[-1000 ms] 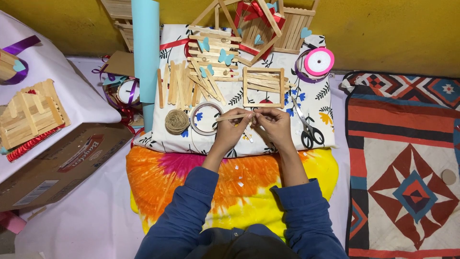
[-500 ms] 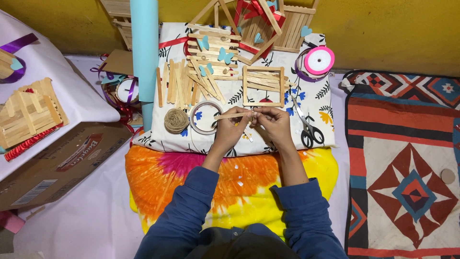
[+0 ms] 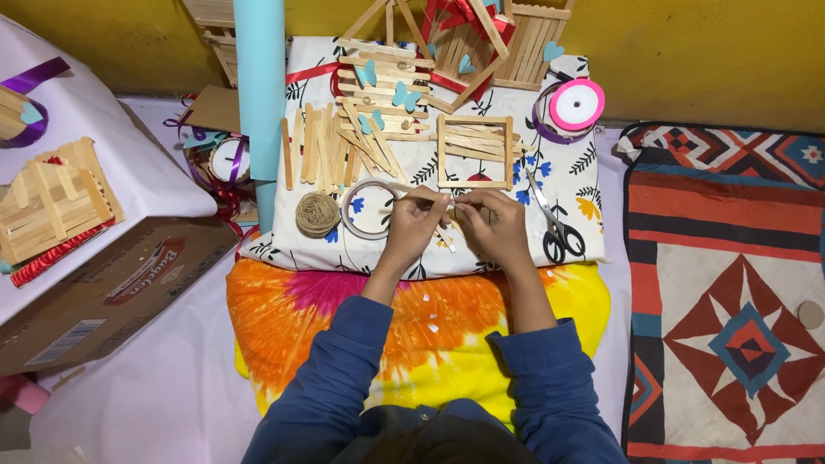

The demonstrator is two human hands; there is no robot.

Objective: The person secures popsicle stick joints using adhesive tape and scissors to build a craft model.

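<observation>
- Yellow wall is running along the top of the view, and a white floral-printed cloth (image 3: pixel 567 185) is lying spread below it as the work surface.
- Thin pale wooden craft stick (image 3: pixel 423 197) is lying crosswise between both hands, just above the cloth's front half.
- Left hand (image 3: pixel 414 225) is pinching the stick's left part, fingers closed narrow around it.
- Right hand (image 3: pixel 492 225) is gripping the stick's right end with its fingertips drawn tight together.
- Clear tape ring (image 3: pixel 365 209) is resting just left of the left hand, touching a round ball of brown jute twine (image 3: pixel 317 213).
- Square frame of wooden sticks (image 3: pixel 474 152) is lying just beyond the hands.
- Loose row of wooden sticks (image 3: pixel 322 153) is lying left of the frame.
- Black-handled scissors (image 3: pixel 554 225) are lying just right of the right hand.
- Pink ribbon spool (image 3: pixel 576 104) is sitting at the cloth's far right corner.
- Upright light blue paper roll (image 3: pixel 259 82) is standing at the cloth's left edge.
- Orange, pink and yellow tie-dye cushion (image 3: pixel 284 314) is lying under the blue-sleeved forearms.
</observation>
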